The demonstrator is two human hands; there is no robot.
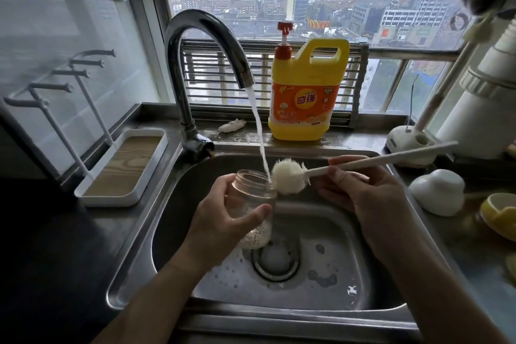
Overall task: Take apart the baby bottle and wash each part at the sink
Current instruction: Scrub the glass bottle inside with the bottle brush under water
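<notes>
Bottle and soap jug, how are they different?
The bottle is clear; the soap jug is yellow and orange. The bottle's mouth is open; the soap jug has a red pump top. The left hand holds the bottle over the sink; the soap jug stands behind it. Both are containers.

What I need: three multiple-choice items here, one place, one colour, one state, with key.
1. The detergent jug stands: A on the ledge behind the sink; B in the sink; C in the rack tray.
2. Its pump top is: A blue; B red; C green.
3. The left hand: A hangs free; B rests on the tap; C grips the bottle.
Key: A, its base is on the ledge; B, red above yellow body; C, fingers wrap the bottle, the right hand holds the brush.
</notes>
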